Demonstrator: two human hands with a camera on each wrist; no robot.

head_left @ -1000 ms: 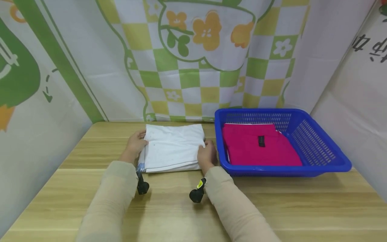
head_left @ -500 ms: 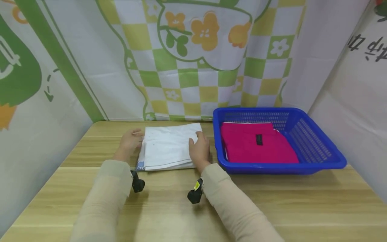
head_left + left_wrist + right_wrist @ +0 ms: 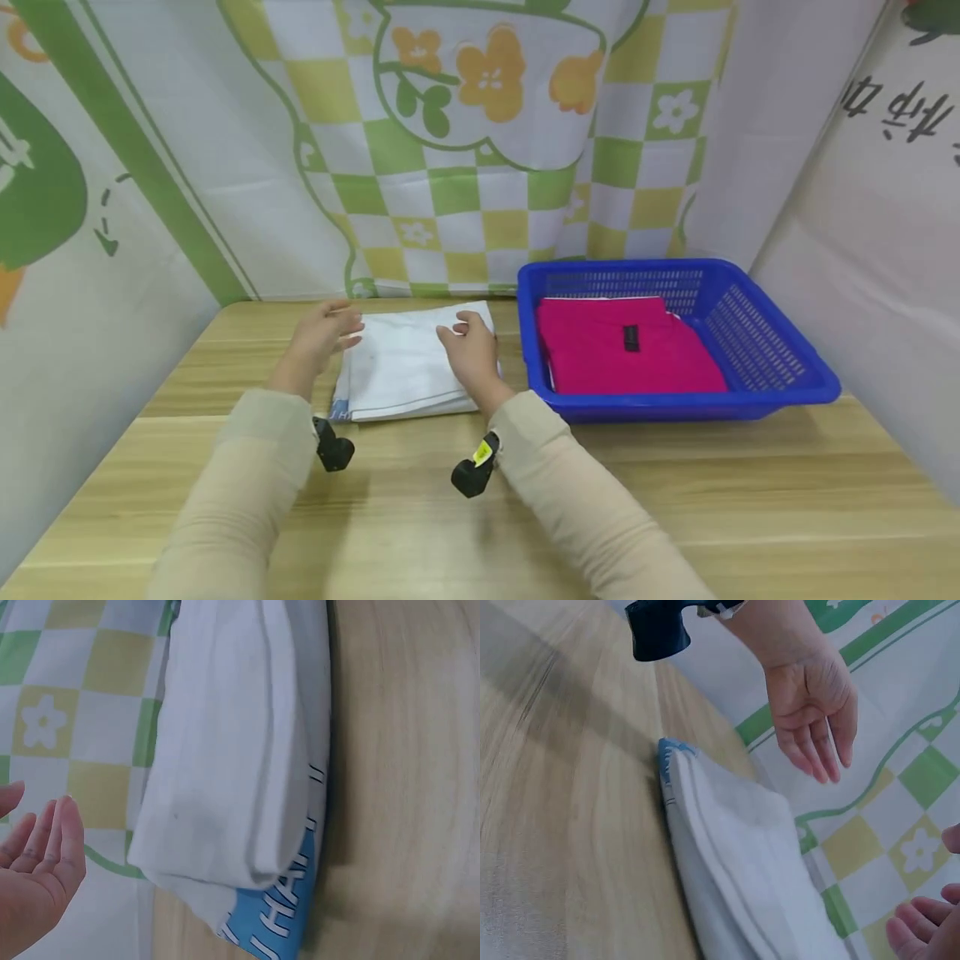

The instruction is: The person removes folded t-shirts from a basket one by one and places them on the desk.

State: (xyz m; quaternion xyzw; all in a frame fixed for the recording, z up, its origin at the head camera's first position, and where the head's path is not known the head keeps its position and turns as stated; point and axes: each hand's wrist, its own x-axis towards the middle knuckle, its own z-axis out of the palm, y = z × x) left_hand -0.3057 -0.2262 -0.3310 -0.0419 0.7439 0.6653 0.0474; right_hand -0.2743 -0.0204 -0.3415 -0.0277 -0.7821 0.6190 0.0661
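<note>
A folded white cloth (image 3: 401,367), possibly a garment, lies flat on the wooden table. Blue print with white letters (image 3: 277,919) shows at its left end. My left hand (image 3: 313,340) hovers by the left edge of the cloth, fingers loosely spread and holding nothing. Over the cloth's right part hangs my right hand (image 3: 472,354), fingers relaxed and apart from each other. The right wrist view shows the left hand (image 3: 814,697) raised above the cloth, with fingers of the right hand (image 3: 926,930) at the right edge.
Right of the cloth stands a blue plastic basket (image 3: 780,404) with a folded magenta garment (image 3: 600,358) in it, bearing a black tag (image 3: 631,338). A patterned curtain (image 3: 465,196) closes off the back of the wooden table (image 3: 405,508).
Both hands have let go of the white cloth's side edges and lifted above it. The right hand has moved leftward over the cloth. The whole view has shifted slightly.
</note>
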